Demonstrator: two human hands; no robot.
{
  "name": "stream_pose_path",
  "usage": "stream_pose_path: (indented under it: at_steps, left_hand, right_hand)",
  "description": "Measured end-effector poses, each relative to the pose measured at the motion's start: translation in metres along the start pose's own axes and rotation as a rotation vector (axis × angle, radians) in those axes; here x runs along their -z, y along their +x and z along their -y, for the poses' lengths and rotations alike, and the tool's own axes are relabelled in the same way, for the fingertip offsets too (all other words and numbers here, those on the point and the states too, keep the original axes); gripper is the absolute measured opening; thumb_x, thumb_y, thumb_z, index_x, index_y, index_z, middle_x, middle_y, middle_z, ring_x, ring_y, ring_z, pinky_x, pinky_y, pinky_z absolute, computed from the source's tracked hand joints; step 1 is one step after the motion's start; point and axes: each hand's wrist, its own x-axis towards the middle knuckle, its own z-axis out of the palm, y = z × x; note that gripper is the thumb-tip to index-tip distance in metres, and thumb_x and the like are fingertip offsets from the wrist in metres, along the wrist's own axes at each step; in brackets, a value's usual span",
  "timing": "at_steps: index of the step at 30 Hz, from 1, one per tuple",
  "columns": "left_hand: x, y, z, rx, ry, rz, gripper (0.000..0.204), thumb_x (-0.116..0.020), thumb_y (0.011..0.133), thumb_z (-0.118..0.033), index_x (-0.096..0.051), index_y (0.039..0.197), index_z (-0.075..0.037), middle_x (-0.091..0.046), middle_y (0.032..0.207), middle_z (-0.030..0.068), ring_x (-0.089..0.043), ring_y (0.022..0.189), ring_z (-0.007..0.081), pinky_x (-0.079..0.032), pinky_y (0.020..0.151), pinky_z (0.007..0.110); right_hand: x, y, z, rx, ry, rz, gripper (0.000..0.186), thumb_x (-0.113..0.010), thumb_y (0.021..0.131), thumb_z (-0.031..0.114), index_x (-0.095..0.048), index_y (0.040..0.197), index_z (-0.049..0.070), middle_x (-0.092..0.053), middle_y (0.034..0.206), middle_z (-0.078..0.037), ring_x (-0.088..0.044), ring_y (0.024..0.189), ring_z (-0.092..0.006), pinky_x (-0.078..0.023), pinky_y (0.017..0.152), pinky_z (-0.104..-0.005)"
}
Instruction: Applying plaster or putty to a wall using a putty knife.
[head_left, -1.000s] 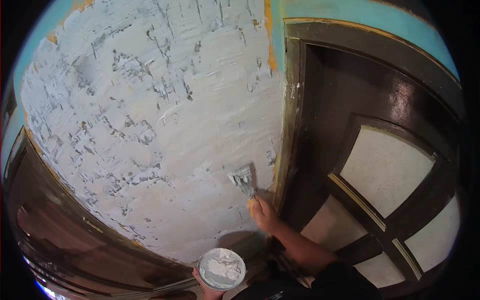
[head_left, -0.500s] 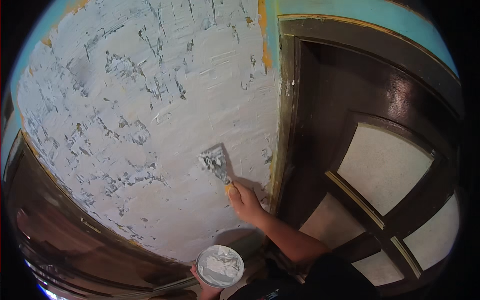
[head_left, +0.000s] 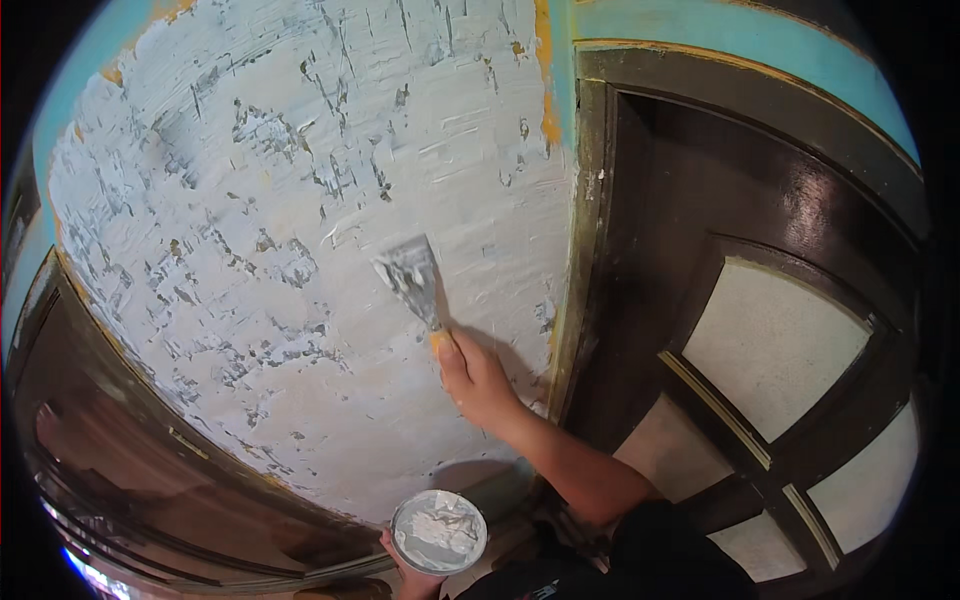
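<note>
My right hand [head_left: 474, 378] is closed round the yellow handle of a putty knife [head_left: 408, 276]. Its wide metal blade, smeared with white and grey filler, lies at the face of a patchy white wall [head_left: 390, 400]; whether the edge touches cannot be told. Low in the view, my left hand [head_left: 412, 578] grips a round tub [head_left: 440, 532] from its left side and below. White paste [head_left: 450, 520] fills part of the tub, with a greyer smooth area beside it. Dark gouges and bare spots mark the wall mostly to the left and above the blade.
A dark brown door [head_left: 690, 190] with pale panels [head_left: 775, 350] stands on the right in its worn frame [head_left: 590, 220]. Brown glossy woodwork [head_left: 130, 450] curves along the lower left. Turquoise paint [head_left: 680, 25] and orange patches [head_left: 548, 95] border the white area.
My right hand has moved up and slightly left, carrying the putty knife higher on the wall. The view has shifted a little. The tub stays about where it was in my left hand.
</note>
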Motion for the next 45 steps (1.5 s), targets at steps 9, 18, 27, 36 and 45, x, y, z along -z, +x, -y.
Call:
stream_pose_path:
  at_steps: [9, 18, 27, 36, 45]
  left_hand:
    - [0.039, -0.012, 0.007, -0.049, -0.07, -0.107, 0.097, -0.034, 0.076, -0.083, -0.038, 0.144, -0.014, -0.039, 0.147, 0.0155, -0.043, 0.129, 0.0425, -0.035, 0.105, 0.06]
    - [0.029, -0.016, 0.008, -0.124, -0.144, -0.16, 0.094, -0.033, 0.078, -0.082, -0.04, 0.144, -0.016, -0.041, 0.146, 0.0139, -0.042, 0.129, 0.0413, -0.034, 0.107, 0.059]
    - [0.018, -0.013, -0.001, -0.129, -0.082, -0.136, 0.092, -0.037, 0.079, -0.079, -0.039, 0.144, -0.014, -0.04, 0.146, 0.0156, -0.043, 0.128, 0.0411, -0.037, 0.104, 0.058]
    - [0.05, -0.022, 0.003, -0.133, -0.442, -0.145, 0.093, -0.04, 0.077, -0.08, -0.037, 0.144, -0.015, -0.039, 0.146, 0.0154, -0.043, 0.127, 0.0435, -0.035, 0.101, 0.065]
    - [0.023, -0.011, 0.005, -0.086, -0.753, -0.087, 0.092, -0.036, 0.078, -0.08, -0.039, 0.144, -0.015, -0.04, 0.146, 0.0148, -0.043, 0.127, 0.0428, -0.035, 0.103, 0.063]
  right_hand:
    - [-0.009, -0.038, 0.003, 0.023, 0.134, 0.065, 0.022, -0.048, 0.099, 0.022, -0.053, 0.098, 0.001, -0.054, 0.066, -0.018, -0.055, 0.061, -0.0385, -0.042, 0.056, -0.0424]
    - [-0.035, -0.105, -0.061, -0.234, 0.165, 0.208, 0.022, -0.044, 0.102, 0.023, -0.052, 0.1, 0.002, -0.048, 0.063, -0.002, -0.046, 0.058, -0.0098, -0.04, 0.055, -0.0281]
    - [-0.024, 0.014, 0.024, -0.066, 0.134, 0.234, 0.023, -0.039, 0.104, 0.022, -0.05, 0.1, 0.002, -0.05, 0.066, -0.003, -0.047, 0.058, -0.0113, -0.041, 0.057, -0.0284]
    - [-0.032, -0.034, 0.025, 0.051, 0.073, 0.217, 0.023, -0.043, 0.102, 0.024, -0.049, 0.094, 0.003, -0.051, 0.061, -0.011, -0.052, 0.051, -0.0248, -0.042, 0.052, -0.0363]
    - [-0.014, -0.12, -0.043, -0.321, 0.222, 0.469, 0.02, -0.042, 0.101, 0.016, -0.052, 0.11, 0.0, -0.055, 0.067, -0.006, -0.055, 0.061, -0.0155, -0.046, 0.061, -0.0313]
